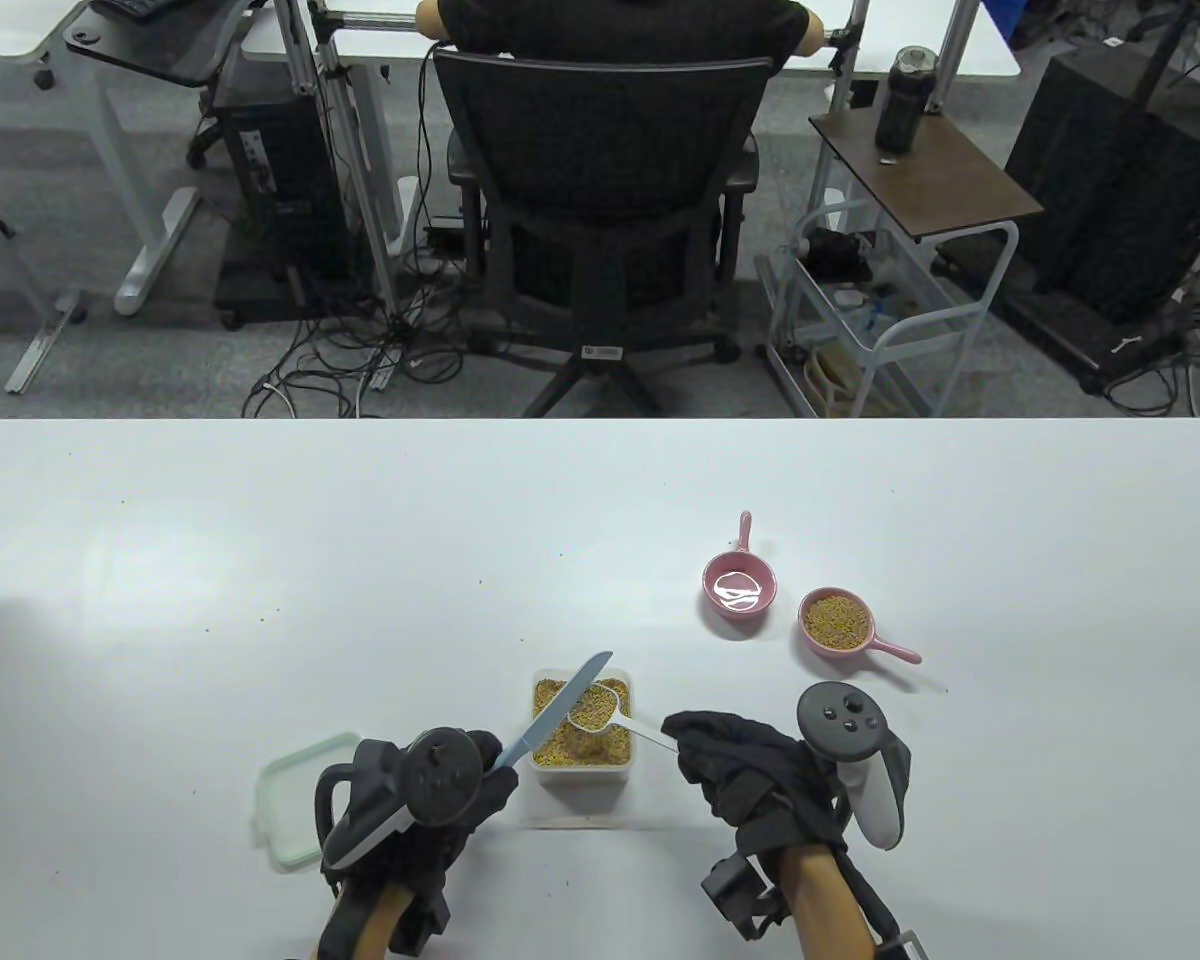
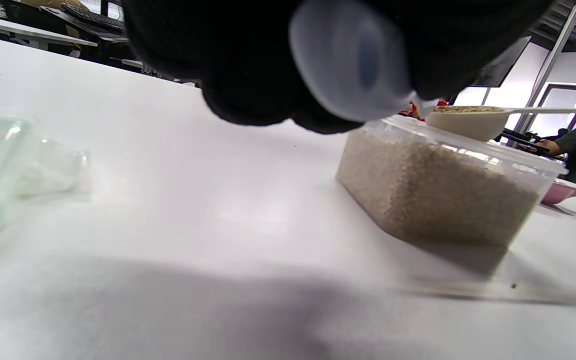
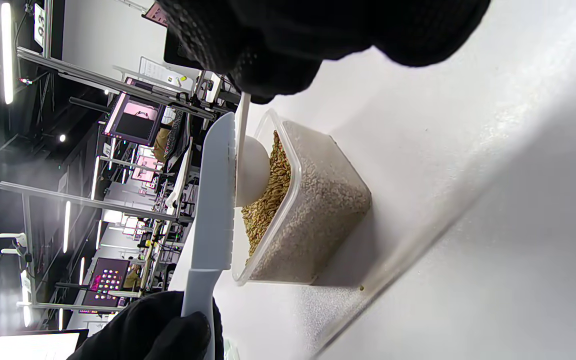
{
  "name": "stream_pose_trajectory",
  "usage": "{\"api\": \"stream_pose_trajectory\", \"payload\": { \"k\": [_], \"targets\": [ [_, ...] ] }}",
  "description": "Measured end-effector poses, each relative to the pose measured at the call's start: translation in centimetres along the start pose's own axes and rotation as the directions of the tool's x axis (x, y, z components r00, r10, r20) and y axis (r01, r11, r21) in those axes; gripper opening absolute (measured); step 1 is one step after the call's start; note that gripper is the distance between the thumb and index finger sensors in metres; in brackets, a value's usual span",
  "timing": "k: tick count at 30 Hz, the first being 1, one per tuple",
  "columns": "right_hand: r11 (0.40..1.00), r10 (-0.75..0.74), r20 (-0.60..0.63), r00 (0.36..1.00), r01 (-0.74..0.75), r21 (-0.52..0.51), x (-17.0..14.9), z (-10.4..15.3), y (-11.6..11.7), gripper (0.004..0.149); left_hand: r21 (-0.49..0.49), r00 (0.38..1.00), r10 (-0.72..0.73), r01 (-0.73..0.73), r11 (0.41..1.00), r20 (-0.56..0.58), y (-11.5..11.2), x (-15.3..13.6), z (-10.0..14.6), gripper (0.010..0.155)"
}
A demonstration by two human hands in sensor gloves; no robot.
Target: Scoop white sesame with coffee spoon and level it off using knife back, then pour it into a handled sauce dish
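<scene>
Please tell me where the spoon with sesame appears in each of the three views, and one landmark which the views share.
Table view: the spoon is low in the centre, over the sesame container, under the knife.
Left wrist view: the spoon is at the upper right, above the container's far rim.
Right wrist view: the spoon is left of centre, against the knife blade.
Shared landmark: the sesame container.

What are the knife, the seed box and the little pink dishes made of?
Knife: probably plastic; pale, matte, thick and dull-edged, one moulded-looking piece with its handle.
Box: clear plastic, slightly frosted; the seeds show through its thin walls.
Pink dishes: likely glazed ceramic; the empty one throws back bright, glossy glare. Shiny plastic can't be ruled out.
</scene>
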State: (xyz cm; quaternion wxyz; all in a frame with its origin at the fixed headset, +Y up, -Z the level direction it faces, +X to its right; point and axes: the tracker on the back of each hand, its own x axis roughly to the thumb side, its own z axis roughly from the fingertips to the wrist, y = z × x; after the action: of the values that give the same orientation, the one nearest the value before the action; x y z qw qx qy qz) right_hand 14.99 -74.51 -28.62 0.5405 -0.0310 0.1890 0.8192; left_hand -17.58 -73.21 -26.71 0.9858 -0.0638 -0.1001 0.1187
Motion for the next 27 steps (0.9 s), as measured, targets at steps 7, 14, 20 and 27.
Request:
{"api": "stream_pose_trajectory", "payload": {
  "k": [7, 14, 20, 27],
  "targets": [
    [1.000, 0.005, -0.004, 1.000, -0.005, -0.004, 0.0, 0.0, 0.0, 0.040, 0.005, 1.000, 0.012, -0.012, 1.000, -0.007, 0.1, -0.3, 0.0, 0.043],
    [1.000, 0.022, -0.003, 1.000, -0.022, -0.007, 0.1, 0.0, 0.0, 0.040, 0.056, 0.999, 0.036, -0.033, 0.998, -0.036, 0.5, -1.0, 0.3, 0.044],
    [1.000, 0.019, -0.002, 1.000, -0.019, -0.009, 0.1, 0.0, 0.0, 0.040, -0.011, 0.991, -0.090, 0.089, 0.996, -0.094, 0.3, -0.9, 0.1, 0.043],
    [1.000, 0.013, -0.003, 1.000, -0.013, -0.011, 0.1, 0.1, -0.1, 0.040, 0.118, 0.996, -0.012, 0.022, 0.993, -0.087, 0.6, -1.0, 0.6, 0.044]
  ]
}}
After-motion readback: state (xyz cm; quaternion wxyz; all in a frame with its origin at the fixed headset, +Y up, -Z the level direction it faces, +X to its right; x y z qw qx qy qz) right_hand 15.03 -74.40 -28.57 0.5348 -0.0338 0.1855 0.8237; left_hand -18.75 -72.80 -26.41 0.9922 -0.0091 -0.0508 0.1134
